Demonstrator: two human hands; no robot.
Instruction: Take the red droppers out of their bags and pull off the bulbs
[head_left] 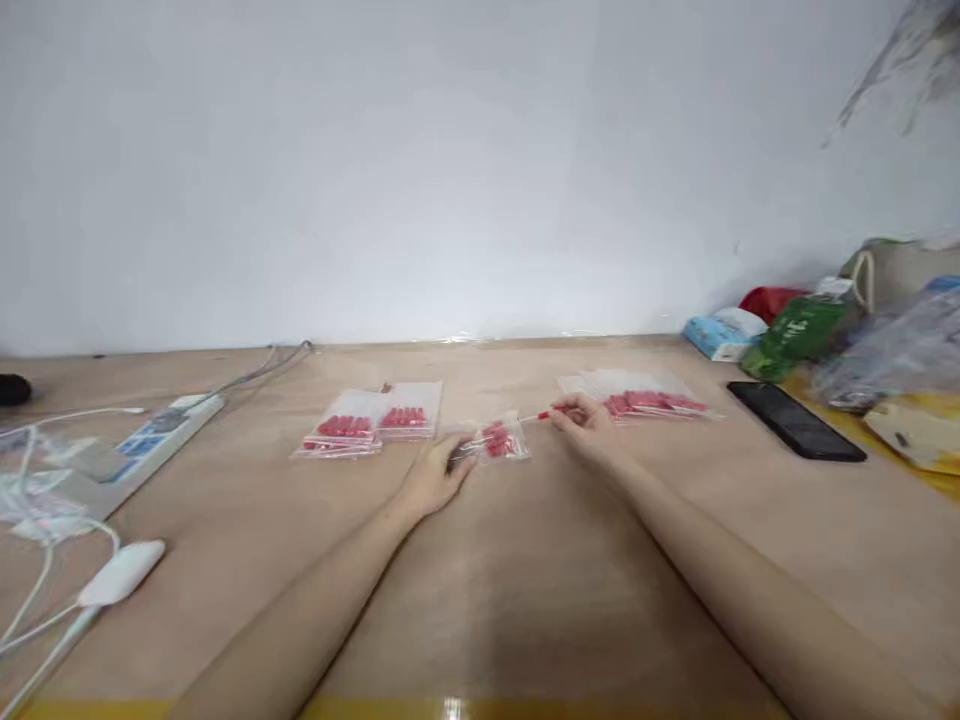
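My left hand [439, 472] rests on the wooden table [480, 600] and pinches the near end of a small clear bag [496, 440] with red pieces inside. My right hand [585, 418] is closed in a pinch on a thin red stick-like piece [546, 414] at the bag's far-right end. A stack of filled clear bags [367, 422] with red pieces lies to the left of my hands. Another spread of clear bags [645, 397] with red pieces lies just right of my right hand.
A black phone [795, 420] lies on the right. Behind it are packets, plastic bags and a green pouch [802, 330]. A power strip [161, 435], white cables and a white adapter [124, 572] occupy the left side. A white wall stands behind.
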